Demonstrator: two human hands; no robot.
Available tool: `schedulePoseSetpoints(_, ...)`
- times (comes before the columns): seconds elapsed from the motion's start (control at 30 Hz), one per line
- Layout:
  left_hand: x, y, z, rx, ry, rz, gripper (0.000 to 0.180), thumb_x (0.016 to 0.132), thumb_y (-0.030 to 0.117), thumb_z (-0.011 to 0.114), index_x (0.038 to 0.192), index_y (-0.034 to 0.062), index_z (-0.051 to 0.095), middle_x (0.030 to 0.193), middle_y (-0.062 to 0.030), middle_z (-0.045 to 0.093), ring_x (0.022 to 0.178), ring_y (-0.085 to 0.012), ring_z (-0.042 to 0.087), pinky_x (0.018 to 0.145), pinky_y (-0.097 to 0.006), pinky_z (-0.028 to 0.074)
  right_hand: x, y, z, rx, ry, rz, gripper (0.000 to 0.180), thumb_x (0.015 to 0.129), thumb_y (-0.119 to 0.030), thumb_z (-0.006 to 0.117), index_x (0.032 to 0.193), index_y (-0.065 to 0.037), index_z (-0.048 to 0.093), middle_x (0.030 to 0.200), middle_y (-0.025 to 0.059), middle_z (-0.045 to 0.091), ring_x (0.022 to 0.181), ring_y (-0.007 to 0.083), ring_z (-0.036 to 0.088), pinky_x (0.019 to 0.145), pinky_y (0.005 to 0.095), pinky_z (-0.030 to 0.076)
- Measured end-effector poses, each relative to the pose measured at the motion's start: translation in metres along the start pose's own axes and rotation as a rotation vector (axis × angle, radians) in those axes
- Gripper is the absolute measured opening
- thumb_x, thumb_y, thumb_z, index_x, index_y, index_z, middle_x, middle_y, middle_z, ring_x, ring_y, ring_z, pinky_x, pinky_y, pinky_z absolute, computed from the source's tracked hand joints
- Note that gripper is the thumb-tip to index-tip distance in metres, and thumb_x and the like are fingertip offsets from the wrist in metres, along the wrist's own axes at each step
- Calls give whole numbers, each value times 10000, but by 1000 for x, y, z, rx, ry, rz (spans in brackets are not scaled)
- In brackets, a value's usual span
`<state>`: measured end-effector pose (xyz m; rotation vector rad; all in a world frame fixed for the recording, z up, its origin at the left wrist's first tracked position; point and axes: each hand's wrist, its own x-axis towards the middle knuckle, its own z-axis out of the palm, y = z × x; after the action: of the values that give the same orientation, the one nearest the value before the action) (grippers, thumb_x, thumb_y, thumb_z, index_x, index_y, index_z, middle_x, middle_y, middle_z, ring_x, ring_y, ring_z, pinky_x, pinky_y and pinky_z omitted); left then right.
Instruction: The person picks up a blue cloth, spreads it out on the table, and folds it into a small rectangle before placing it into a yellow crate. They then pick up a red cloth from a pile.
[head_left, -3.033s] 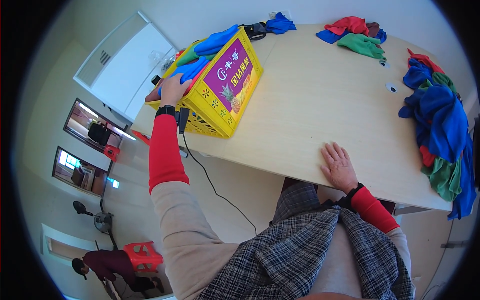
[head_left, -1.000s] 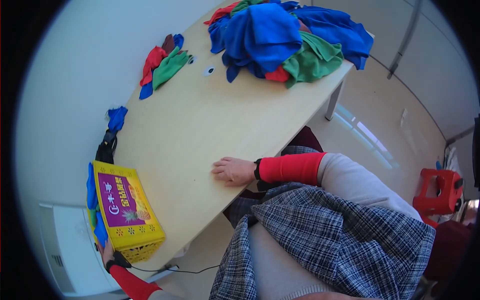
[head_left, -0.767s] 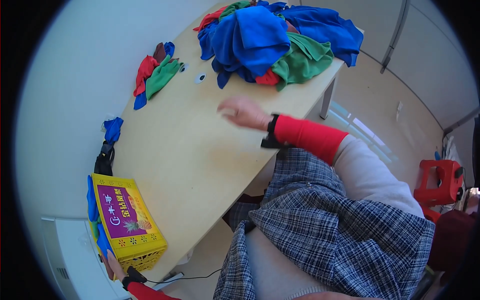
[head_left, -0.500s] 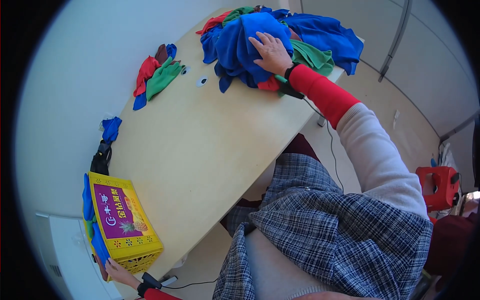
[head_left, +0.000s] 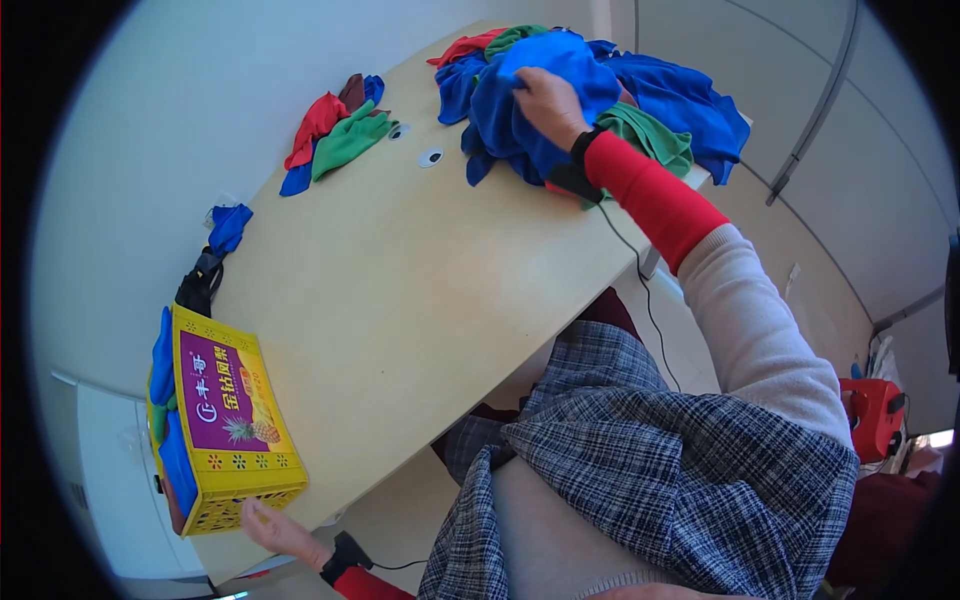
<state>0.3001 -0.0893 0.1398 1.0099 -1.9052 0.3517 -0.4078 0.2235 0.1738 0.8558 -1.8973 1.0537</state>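
My right hand point(head_left: 552, 105) is closed on the top of a blue cloth point(head_left: 495, 125), pinching its fabric. This cloth lies over a heap of cloths at the far end of the table, with a green cloth point(head_left: 650, 138) and another blue cloth point(head_left: 680, 95) beside it. My left hand point(head_left: 272, 528) is next to the near lower corner of a yellow crate point(head_left: 250, 490), its fingers loosely bent and apart with nothing in them. Blue cloth point(head_left: 176, 465) and some green cloth show at the crate's opening on its left side.
On the pale wooden table point(head_left: 370, 300) lies a small pile with a green cloth point(head_left: 350, 140) and a red cloth point(head_left: 318, 125). Two googly eyes point(head_left: 431, 157) are near it. A black bag point(head_left: 200, 285) and a blue cloth point(head_left: 230, 228) sit by the wall. A red container point(head_left: 872, 415) stands at the right.
My left hand has come away from the cloth at the crate and moved right. My right hand, flat on the blue cloth before, has closed on its fabric. The view has shifted slightly.
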Motion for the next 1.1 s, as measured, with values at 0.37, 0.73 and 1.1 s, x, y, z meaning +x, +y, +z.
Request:
schedulePoseSetpoints(0.37, -55, 278, 96, -1074, -616, -302, 196, 959, 77, 670, 1135, -4, 636, 1002, -69, 683, 964, -139, 643, 876, -297, 520, -163, -264, 52, 924, -750, 219, 244, 964, -225, 642, 959, 15, 681, 778, 154, 691, 725, 180, 662, 666, 363, 526)
schedulePoseSetpoints(0.73, -97, 250, 106, -819, -376, -240, 182, 869, 110, 756, 910, 33, 596, 771, -161, 628, 653, -326, 637, 586, -396, 505, -205, -273, 23, 1254, -1261, 813, 167, 1029, -212, 601, 1063, -101, 721, 858, -74, 614, 785, 24, 523, 701, 206, 426)
schedulePoseSetpoints(1.1, -84, 275, 95, -696, -428, -201, 278, 850, 241, 786, 899, 44, 596, 766, -177, 631, 673, -363, 642, 584, -438, 504, -209, -264, 31, 1181, -1183, 566, 86, 966, -141, 685, 972, -56, 685, 822, -68, 596, 771, 27, 513, 668, 228, 426)
